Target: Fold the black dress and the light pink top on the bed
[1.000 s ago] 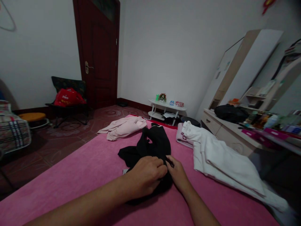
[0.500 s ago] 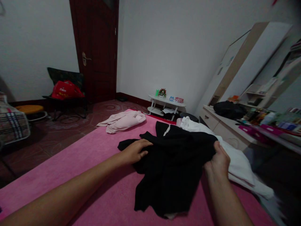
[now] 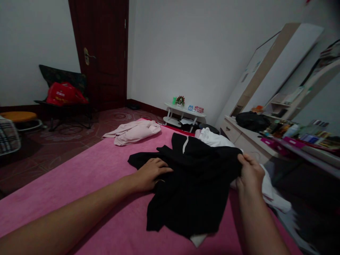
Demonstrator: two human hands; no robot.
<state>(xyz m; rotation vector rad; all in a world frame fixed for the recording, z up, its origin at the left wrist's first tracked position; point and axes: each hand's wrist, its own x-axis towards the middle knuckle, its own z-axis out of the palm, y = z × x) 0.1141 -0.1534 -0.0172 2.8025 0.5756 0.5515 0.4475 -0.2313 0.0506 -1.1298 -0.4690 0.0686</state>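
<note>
A black garment lies spread across the pink bed cover in front of me. My left hand rests on its left edge, fingers stretched over the cloth and pressing it down. My right hand is closed in a pinch on the garment's right edge, lifting it slightly. Under that edge lies a white garment, partly covered by the black one. A pale pink garment lies crumpled at the far left corner of the bed.
A dresser with a black bag and many small items stands to the right. A small white table sits past the bed's foot. A dark door, a chair with a red bag and an orange stool stand at left.
The bunched black garment has been pulled apart and spread out. My right hand moved right with its edge, my left hand moved left and flattened on it. The view turned slightly right.
</note>
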